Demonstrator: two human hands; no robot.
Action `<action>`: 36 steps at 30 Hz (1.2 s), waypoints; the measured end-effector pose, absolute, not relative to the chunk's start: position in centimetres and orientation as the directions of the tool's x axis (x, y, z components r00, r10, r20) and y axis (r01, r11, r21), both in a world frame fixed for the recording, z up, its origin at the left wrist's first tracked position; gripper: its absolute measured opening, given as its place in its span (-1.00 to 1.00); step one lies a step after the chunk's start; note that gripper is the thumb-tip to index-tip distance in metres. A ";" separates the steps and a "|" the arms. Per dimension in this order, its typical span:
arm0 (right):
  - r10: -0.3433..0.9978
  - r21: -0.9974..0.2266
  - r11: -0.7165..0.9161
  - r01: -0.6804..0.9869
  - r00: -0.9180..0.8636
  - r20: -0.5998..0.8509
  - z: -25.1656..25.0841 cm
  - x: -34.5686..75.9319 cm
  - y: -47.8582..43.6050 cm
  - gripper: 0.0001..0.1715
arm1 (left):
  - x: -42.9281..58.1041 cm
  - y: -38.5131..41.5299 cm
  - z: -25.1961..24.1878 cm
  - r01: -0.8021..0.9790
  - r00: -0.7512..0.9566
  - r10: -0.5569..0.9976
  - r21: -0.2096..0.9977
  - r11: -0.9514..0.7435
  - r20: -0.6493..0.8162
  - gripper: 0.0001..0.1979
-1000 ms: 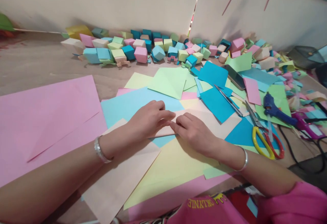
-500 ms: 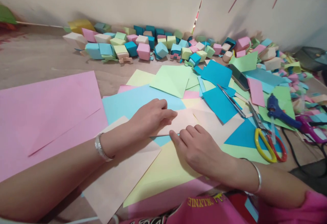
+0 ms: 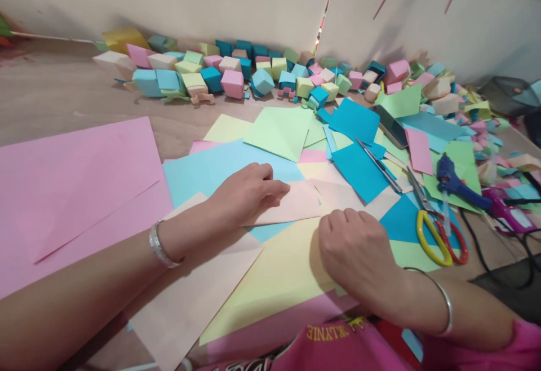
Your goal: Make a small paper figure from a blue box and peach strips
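A folded strip of pale peach paper (image 3: 296,203) lies on top of several coloured sheets in the middle. My left hand (image 3: 249,193) rests on the strip's left part, its fingers bent and pressed down on it. Curled into a fist, my right hand (image 3: 355,244) is at the lower right corner of the strip, over a yellow sheet (image 3: 270,281). The fingertips of the right hand are hidden under it, and I see nothing in it.
Scissors (image 3: 431,230), a craft knife (image 3: 378,165), a phone (image 3: 391,127) and a blue glue gun (image 3: 459,185) with a cord lie at the right. Paper cubes (image 3: 232,84) line the wall. Large pink paper (image 3: 84,190) lies at the left.
My right hand has slid right along the strip's lower edge, and its fingers have curled from pointing into a fist. My left hand stays on the strip. The view has shifted slightly.
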State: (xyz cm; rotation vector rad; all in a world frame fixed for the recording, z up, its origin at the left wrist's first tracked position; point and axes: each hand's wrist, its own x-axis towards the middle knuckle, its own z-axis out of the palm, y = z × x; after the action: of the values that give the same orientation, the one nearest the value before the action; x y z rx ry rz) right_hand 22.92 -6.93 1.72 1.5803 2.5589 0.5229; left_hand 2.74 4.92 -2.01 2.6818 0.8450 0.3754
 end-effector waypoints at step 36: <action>0.717 0.254 0.664 0.703 -0.696 0.052 0.6 22.7 -5.7 -0.76 | -0.7 6.4 1.5 0.535 0.845 0.511 0.296 -0.792 -0.158 -0.30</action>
State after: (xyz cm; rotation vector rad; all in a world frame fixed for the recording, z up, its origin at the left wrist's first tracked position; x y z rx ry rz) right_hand 22.67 -5.74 0.62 1.2030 2.8178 0.3962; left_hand -0.69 6.38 1.54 2.6929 0.7870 -0.0989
